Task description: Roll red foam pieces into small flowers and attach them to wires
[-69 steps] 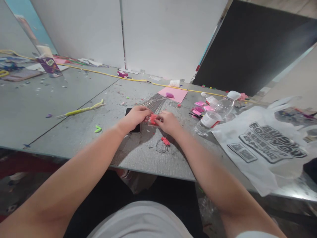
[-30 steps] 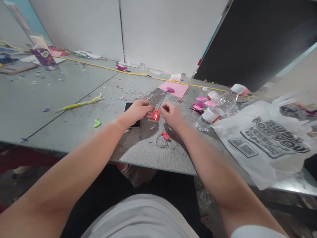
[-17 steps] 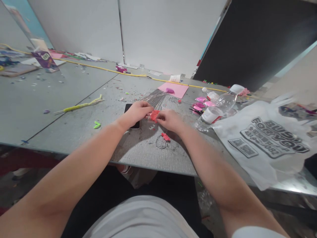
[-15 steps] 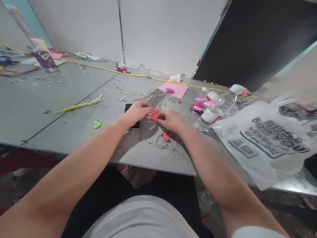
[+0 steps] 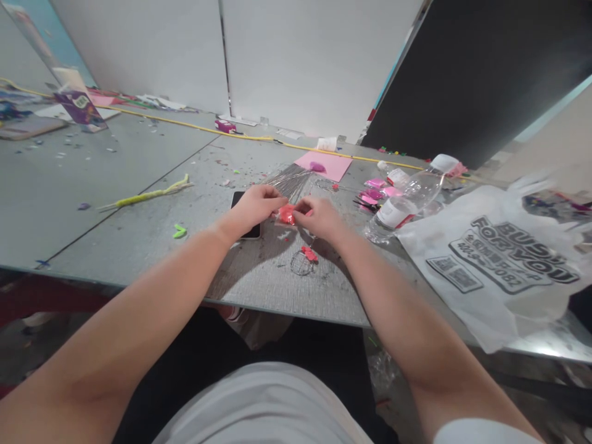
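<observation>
Between my hands is a small shiny packet of red, clay-like material (image 5: 287, 214). The fingers of my left hand (image 5: 258, 208) are closed on its left side, and my right hand (image 5: 320, 217) pinches its right edge. A dark phone (image 5: 252, 232) lies partly hidden under my left hand. Nearer to me, a coil of thin wire (image 5: 300, 264) rests on the table with a red flower-like piece (image 5: 308, 253) attached or lying on it. Behind my hands, a bundle of thin wires (image 5: 291, 177) points toward a pink sheet (image 5: 340, 165) bearing a purple lump (image 5: 317, 166).
Right of my hands stand a clear bottle (image 5: 411, 197), pink packets (image 5: 375, 194) and dark-handled pliers (image 5: 365, 205). A white plastic bag (image 5: 490, 259) hangs over the table edge. Leftward lie a yellow-green fuzzy stem (image 5: 148, 196) and a bright green piece (image 5: 180, 231). A yellow cable (image 5: 185, 126) crosses the back.
Both hands stay in nearly the same place on the red packet. Its visible shape has shifted slightly, and the right fingers have moved a little along its edge.
</observation>
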`<state>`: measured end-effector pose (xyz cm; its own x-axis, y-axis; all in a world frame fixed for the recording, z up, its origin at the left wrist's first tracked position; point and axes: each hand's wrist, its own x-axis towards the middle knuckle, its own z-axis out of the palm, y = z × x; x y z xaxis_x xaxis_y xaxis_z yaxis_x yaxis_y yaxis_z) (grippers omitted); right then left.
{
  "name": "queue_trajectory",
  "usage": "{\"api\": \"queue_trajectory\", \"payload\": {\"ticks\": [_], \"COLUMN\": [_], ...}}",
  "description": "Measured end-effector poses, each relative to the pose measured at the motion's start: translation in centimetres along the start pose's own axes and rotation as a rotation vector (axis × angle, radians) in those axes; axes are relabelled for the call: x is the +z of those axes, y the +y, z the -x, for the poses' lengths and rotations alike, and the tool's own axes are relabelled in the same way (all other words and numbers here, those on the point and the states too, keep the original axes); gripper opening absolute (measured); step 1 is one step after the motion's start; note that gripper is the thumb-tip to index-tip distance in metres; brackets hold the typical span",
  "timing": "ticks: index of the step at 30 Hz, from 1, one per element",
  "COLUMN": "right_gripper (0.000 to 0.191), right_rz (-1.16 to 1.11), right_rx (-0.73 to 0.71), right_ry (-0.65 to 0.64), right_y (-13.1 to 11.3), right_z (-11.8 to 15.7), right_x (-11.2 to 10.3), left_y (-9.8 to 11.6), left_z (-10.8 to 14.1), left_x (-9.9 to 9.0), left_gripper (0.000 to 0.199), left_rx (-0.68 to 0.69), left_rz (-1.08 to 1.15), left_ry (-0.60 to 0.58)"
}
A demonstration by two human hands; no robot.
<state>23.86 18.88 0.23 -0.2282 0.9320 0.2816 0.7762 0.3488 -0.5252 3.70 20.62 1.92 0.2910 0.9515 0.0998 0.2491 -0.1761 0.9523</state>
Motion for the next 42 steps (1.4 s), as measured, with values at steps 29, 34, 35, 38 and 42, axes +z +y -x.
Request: {"api": "queue_trajectory", "payload": {"ticks": [29, 34, 35, 38, 42], "right_gripper": [0.004, 0.005, 0.005, 0.004, 0.006], "right_rz": [0.108, 0.126, 0.131, 0.128, 0.135], "right_rx": [-0.348, -0.326, -0.325, -0.317, -0.363], "right_ry": [-0.078, -0.098, -0.099, -0.08, -0.075], "right_y": [0.1, -0.2, -0.2, -0.3, -0.1], "right_z": [-0.1, 0.3, 0.3, 0.3, 0.2], "right_x": [0.3, -0.1, -0.1, 0.0, 0.3], "left_y": [-0.2, -0.3, -0.3, -0.2, -0.1], "left_z": [-0.6, -0.6, -0.6, -0.6, -0.5], "left_x": [-0.4, -0.4, -0.4, -0.4, -0.4], "left_gripper": [0.017, 0.017, 0.017, 0.016, 0.016], "left_rx": [0.154, 0.16, 0.161, 0.161, 0.178], "left_rz": [-0.44, -0.449, -0.448, -0.447, -0.461], "left_ry": [0.096, 0.091, 0.088, 0.084, 0.08]}}
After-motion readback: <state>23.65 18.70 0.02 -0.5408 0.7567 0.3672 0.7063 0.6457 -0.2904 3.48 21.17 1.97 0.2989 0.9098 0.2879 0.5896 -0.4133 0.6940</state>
